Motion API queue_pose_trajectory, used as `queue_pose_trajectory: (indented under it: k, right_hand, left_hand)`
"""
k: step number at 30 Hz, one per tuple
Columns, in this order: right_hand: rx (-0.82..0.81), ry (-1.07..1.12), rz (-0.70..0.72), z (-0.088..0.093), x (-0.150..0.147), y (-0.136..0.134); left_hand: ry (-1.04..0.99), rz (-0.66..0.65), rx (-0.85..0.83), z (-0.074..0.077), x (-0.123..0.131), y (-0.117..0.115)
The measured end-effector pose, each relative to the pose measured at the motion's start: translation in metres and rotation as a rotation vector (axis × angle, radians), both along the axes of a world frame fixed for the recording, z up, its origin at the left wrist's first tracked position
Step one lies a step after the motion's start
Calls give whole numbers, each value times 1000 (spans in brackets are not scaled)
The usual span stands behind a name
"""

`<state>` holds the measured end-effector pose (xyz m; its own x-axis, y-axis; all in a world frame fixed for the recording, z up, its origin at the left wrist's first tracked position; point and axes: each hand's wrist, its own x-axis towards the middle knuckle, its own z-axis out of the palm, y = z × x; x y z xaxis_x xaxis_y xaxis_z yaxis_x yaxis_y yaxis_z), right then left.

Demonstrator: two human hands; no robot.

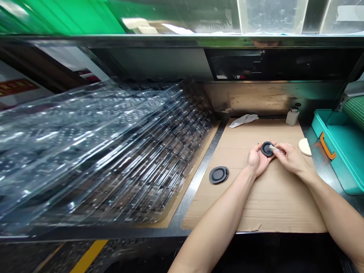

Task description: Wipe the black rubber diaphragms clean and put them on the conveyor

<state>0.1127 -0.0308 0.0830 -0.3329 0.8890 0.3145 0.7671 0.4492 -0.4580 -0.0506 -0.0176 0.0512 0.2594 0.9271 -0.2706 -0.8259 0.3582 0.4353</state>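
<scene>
My left hand (258, 159) is closed around a small black oval part (266, 148), its dark recessed face turned up. From the right, my right hand (291, 157) pinches a thin whitish stick (274, 148), perhaps a swab, whose tip meets the face of the part. Another black oval piece (218, 174), apparently a stack, lies on the cardboard sheet (273, 204) to the left of my left forearm. A round cream pad (305, 147) rests on the cardboard's right edge, close to my right hand.
Stacked clear plastic trays (108, 163) fill the left side of the bench. Behind my hands are a white cloth or glove (243, 120) and a small bottle (292, 116). A teal bin (338, 167) with an orange latch stands at right. A metal shelf edge (182, 41) crosses above.
</scene>
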Motion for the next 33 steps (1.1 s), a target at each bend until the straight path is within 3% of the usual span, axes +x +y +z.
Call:
queue_pose_trajectory:
  k: [4,7,11,15,18,23,29,31,33]
  right_hand:
    - [29,-105,-112,-15,-19,-5]
    - [13,-182,-39,-17,-22,-6]
    - [27,-196,-158,-15,-23,-5]
    - [-25,-262,-7,-15,-20,-6]
    - [-62,-326,-100,-9,-9,-4]
    - [-124,-242,-255,8,17,5]
    - [-506,-409,-145,25,43,8]
    - [-513,-440,-124,29,48,10]
    - [-429,-411,-208,32,51,12]
  left_hand:
    - [-11,-21,30,1,10,-6]
    - [8,-3,18,1,11,-7]
    - [-3,-25,31,-1,12,-6]
    - [53,1,0,-2,6,-2]
    - [50,30,-20,0,-6,3]
    - [14,51,-52,3,-21,8]
    - [-20,80,-52,6,-24,7]
    - [-13,81,-41,6,-23,6]
    - [-8,80,-31,5,-23,6]
